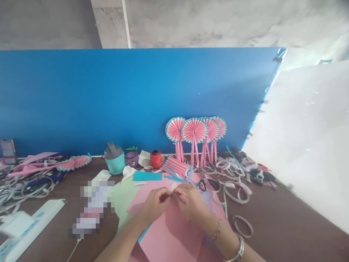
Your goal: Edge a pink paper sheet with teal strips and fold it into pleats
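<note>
My left hand (156, 203) and my right hand (190, 201) meet over a pink paper sheet (174, 233) on the brown table (278, 225). Both pinch a small pale strip (172, 188) between their fingertips, fingers closed. My right wrist wears bracelets. Black scissors (204, 184) lie just beyond my right hand. Several finished pink paper fans (193, 131) with teal edges stand on sticks against the blue board (109, 98).
A teal cup (114, 159), a purple pot (132, 158) and a red thread spool (156, 159) stand at the back. White tape rings (236, 191) litter the right side. Paper scraps and a folded fan (73, 162) lie left, with a white power strip (29, 227) near the front.
</note>
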A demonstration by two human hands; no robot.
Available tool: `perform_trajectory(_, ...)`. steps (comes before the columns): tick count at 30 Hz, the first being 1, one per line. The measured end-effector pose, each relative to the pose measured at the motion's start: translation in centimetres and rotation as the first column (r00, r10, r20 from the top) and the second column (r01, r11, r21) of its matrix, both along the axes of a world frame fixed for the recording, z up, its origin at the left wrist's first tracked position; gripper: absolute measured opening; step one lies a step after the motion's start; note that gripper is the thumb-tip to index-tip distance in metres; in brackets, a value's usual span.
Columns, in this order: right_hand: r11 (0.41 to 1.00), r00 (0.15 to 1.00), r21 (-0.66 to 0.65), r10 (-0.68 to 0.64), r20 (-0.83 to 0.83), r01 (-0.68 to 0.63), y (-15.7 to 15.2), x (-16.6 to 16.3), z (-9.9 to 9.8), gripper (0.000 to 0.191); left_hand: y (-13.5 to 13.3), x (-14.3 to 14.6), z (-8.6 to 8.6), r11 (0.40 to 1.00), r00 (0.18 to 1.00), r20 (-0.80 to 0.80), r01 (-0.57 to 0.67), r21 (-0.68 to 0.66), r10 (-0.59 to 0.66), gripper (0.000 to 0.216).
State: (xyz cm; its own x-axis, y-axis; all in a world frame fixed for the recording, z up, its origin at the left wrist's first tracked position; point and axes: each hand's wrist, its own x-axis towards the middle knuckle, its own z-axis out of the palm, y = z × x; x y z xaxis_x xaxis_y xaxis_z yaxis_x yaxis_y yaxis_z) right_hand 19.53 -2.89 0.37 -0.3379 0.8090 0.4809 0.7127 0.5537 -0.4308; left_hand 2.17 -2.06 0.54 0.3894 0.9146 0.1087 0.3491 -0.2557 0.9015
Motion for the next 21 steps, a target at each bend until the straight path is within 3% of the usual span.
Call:
perform_trajectory(15, 0.991, 0.996, 0.106, -0.085, -0.015, 0.086, 0.01, -0.6, -0.65, 0.015, -0.14, 0.36, -0.16, 1.0, 0.998, 0.055, 0.004, -0.006, -0.003, 0.012)
perform_trajectory(21, 0.996, 0.996, 0.05, -0.067, -0.05, 0.07, -0.13, -0.4, -0.29, 0.016, 0.05, 0.35, -0.24, 0.999, 0.995, 0.096, 0.019, -0.027, -0.016, 0.011)
